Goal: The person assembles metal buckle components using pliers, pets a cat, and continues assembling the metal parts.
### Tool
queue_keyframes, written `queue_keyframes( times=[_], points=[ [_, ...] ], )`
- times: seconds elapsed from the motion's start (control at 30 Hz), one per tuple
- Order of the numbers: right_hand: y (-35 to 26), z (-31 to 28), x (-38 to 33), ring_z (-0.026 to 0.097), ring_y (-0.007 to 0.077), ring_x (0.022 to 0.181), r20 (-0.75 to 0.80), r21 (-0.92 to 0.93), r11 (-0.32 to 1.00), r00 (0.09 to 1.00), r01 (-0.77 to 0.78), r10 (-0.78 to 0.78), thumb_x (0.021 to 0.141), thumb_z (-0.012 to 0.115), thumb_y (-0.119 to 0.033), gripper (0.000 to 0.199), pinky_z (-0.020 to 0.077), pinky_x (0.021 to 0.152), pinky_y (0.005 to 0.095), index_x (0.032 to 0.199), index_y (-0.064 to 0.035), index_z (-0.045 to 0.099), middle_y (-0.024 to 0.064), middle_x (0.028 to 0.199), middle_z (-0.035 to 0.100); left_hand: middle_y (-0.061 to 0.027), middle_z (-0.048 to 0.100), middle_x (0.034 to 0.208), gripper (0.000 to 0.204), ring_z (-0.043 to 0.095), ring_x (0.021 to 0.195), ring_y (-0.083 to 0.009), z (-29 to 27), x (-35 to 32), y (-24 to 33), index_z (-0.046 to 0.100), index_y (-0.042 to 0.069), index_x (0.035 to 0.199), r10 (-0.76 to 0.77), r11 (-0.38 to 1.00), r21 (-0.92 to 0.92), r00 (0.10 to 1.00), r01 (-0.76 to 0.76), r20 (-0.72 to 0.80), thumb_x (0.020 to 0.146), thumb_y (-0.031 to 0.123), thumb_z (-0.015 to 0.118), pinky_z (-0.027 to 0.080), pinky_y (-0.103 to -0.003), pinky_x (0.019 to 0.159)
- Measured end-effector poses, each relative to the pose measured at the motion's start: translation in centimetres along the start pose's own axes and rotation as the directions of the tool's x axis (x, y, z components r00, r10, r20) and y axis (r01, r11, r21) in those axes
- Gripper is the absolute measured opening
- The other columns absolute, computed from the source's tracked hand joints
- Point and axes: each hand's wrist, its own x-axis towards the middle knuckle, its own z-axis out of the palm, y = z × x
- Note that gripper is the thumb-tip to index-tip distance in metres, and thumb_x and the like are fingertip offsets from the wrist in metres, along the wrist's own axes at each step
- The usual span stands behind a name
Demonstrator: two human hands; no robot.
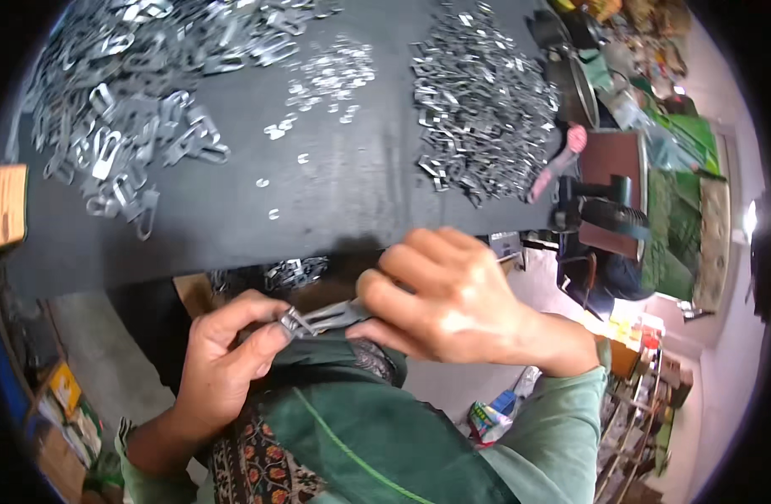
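Over my lap, just off the near edge of the black table [352, 202], my left hand [234, 344] pinches a small metal clip [295, 322] between thumb and fingers. My right hand [444, 302] grips a forked grey metal piece [339, 316], its narrow prongs meeting the clip. Whether the two are joined, I cannot tell. My right fingers hide the other end of the forked piece. Long metal loops [142, 126] lie heaped at the table's left, small C-shaped rings [331, 76] in the middle, and a dense pile of small metal clips [486, 109] at the right.
A pink-handled tool [557, 164] lies at the table's right edge, near a black fan [608, 210]. A wooden block [5, 206] stands at the left edge. More metal pieces [294, 273] show below the near edge. Loaded shelves [633, 428] stand at lower right.
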Motion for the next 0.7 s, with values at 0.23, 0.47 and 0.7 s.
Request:
queue_keyframes(
  times=[0.23, 0.47, 0.7],
  points=[
    [3.8, -0.5, -1.7, 0.06, 0.0321, 0.083, -0.143, 0.054, 0.975, 0.964, -0.216, 0.222, 0.072, 0.075, -0.014, 0.027, 0.0485, 0.072, 0.0427, 0.092, -0.0048, 0.06, 0.0112, 0.084, 0.056, -0.008, 0.061, 0.109, 0.037, 0.055, 0.082, -0.0125, -2.5, 1.9, -5.7, 0.052, -0.001, 0.13, -0.11, 0.968, -0.228, 0.994, 0.106, -0.005, 0.093, 0.002, 0.053, 0.042, -0.025, 0.067],
    [11.7, 1.1, 0.8, 0.063, 0.0319, 0.075, -0.593, -0.102, 0.788, 0.673, -0.608, 0.443, 0.077, 0.071, -0.012, 0.016, 0.0497, 0.064, 0.044, 0.082, -0.0055, 0.056, 0.0103, 0.078, 0.06, -0.0195, 0.052, 0.129, 0.049, 0.058, 0.116, -0.0345, -3.4, 3.5, -7.1, 0.037, 0.003, 0.142, -0.137, 0.942, -0.311, 0.991, 0.128, -0.008, 0.095, 0.003, 0.05, 0.047, -0.044, 0.099],
    [12.1, 2.3, 3.0, 0.06, 0.023, 0.075, -0.551, -0.38, 0.763, 0.79, -0.523, 0.268, 0.07, 0.073, -0.014, 0.02, 0.0476, 0.066, 0.0367, 0.079, -0.0098, 0.055, 0.0042, 0.076, 0.056, -0.0161, 0.066, 0.108, 0.036, 0.065, 0.076, -0.0162, -3.0, 2.8, -5.6, 0.046, 0.006, 0.137, -0.157, 0.984, -0.093, 0.987, 0.152, -0.042, 0.101, 0.011, 0.048, 0.051, -0.025, 0.064]
  ],
)
